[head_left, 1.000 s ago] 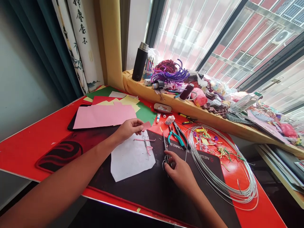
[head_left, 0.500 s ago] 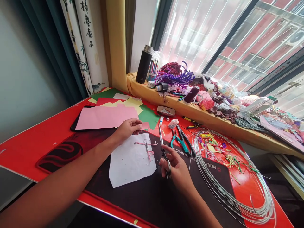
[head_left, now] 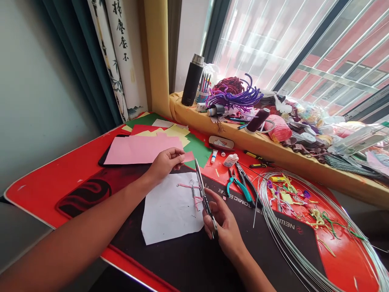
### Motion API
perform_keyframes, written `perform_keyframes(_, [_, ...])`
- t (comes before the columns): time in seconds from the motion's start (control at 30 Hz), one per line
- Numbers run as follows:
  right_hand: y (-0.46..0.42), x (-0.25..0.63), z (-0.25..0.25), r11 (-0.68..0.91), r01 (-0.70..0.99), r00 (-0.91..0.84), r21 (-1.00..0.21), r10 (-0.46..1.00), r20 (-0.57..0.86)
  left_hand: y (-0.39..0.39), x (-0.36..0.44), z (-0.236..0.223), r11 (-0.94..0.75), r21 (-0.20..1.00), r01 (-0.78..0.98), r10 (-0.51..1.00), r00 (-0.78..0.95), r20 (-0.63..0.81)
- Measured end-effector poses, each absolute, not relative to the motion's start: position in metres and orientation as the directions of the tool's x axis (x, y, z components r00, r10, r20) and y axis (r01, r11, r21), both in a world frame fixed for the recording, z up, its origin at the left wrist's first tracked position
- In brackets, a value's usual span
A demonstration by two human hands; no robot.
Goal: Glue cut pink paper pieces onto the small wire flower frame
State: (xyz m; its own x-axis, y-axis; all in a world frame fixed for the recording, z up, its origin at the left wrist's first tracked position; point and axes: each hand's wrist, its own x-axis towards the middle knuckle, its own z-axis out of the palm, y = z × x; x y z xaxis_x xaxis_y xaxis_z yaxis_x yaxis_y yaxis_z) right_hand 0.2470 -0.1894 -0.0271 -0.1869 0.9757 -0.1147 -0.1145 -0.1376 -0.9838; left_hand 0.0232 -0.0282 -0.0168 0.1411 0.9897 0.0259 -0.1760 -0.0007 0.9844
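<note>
A small piece of pink paper [head_left: 189,157] is pinched between the thumb and fingers of my left hand [head_left: 167,164]. Just right of it point the blades of a pair of scissors [head_left: 201,184], gripped in my right hand [head_left: 221,221]. Below both hands a white paper sheet [head_left: 170,215] lies on the dark desk mat [head_left: 146,267]. On that sheet rests a small twisted wire figure [head_left: 193,194] with pink strips around its limbs, partly covered by the scissors.
Pink paper [head_left: 142,149] lies behind my left hand, over green sheets [head_left: 197,148]. Teal-handled pliers [head_left: 240,188], a glue bottle [head_left: 231,160] and a large wire coil [head_left: 273,227] are on the right. A thermos [head_left: 193,81] and yarn [head_left: 237,95] crowd the ledge.
The view has swung slightly right-to-left, shifting the scene. The scissors have come closer to the small pink paper and now pass over the wire figure's right side.
</note>
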Motion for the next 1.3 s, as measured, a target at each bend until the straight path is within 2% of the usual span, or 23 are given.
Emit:
perform_keyframes(0.17, [-0.189, 0.246, -0.024, -0.153, -0.123, -0.200, -0.981, 0.972, -0.127, -0.033, 0.028, -0.013, 0.011, 0.982, -0.189, 0.989, 0.146, 0.017])
perform_keyframes(0.37, [-0.189, 0.246, -0.024, -0.142, -0.126, -0.203, -0.982, 0.972, -0.115, -0.034, 0.029, -0.013, -0.004, 0.971, -0.237, 0.997, 0.071, 0.021])
perform_keyframes(0.8, [-0.190, 0.248, -0.027, -0.135, -0.144, -0.187, -0.980, 0.976, -0.107, -0.038, 0.037, -0.019, 0.024, 0.993, -0.111, 0.981, 0.192, -0.002])
perform_keyframes(1.3, [-0.189, 0.247, -0.026, -0.137, -0.151, -0.172, -0.979, 0.979, -0.110, -0.045, 0.041, -0.016, 0.037, 0.993, -0.115, 0.968, 0.251, -0.007])
